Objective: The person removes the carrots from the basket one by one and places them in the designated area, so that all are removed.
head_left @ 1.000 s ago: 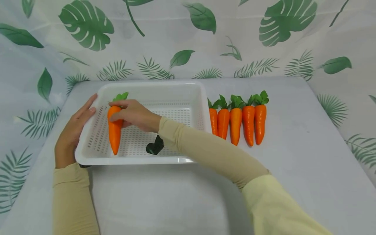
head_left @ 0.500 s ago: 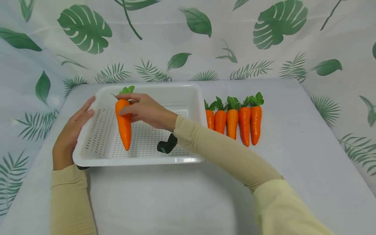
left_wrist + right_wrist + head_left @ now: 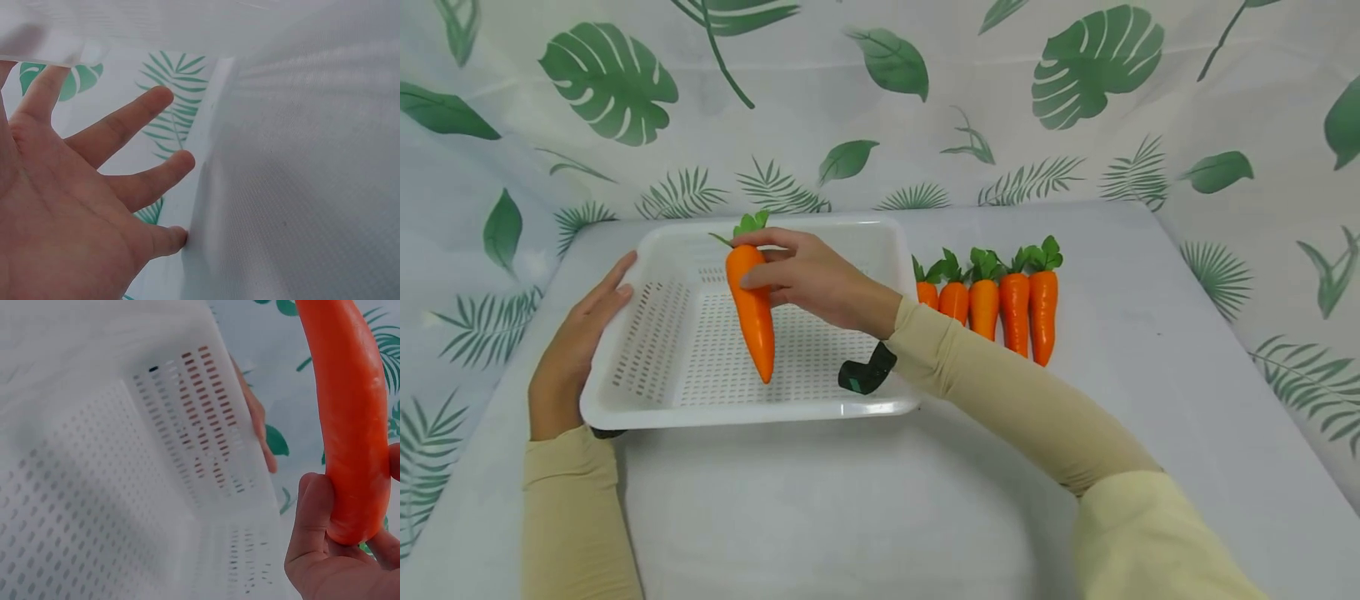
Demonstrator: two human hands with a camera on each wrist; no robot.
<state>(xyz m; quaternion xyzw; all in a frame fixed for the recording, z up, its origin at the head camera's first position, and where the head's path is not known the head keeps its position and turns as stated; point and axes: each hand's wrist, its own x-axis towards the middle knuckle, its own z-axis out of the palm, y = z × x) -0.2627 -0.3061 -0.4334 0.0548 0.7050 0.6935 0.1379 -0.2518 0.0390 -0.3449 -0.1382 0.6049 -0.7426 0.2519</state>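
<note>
In the head view my right hand pinches an orange carrot near its leafy top, over the white perforated basket. The carrot's tip points down and toward me. From the right wrist view, thumb and fingers grip the thick end of the carrot, with the basket wall beside it. My left hand touches the outside of the basket's left wall, under the rim. Spread, mostly straight fingers show in the left wrist view, where the left hand lies beside the basket's underside.
Several carrots with green tops lie in a row right of the basket, partly hidden by the basket and right forearm. A black wrist device hangs below the right wrist. A leaf-printed cloth rises behind the white table.
My right hand has carried the carrot from the basket's left end rightward, toward its middle, and slightly up. The left hand keeps its place at the basket's side. The head view has shifted slightly.
</note>
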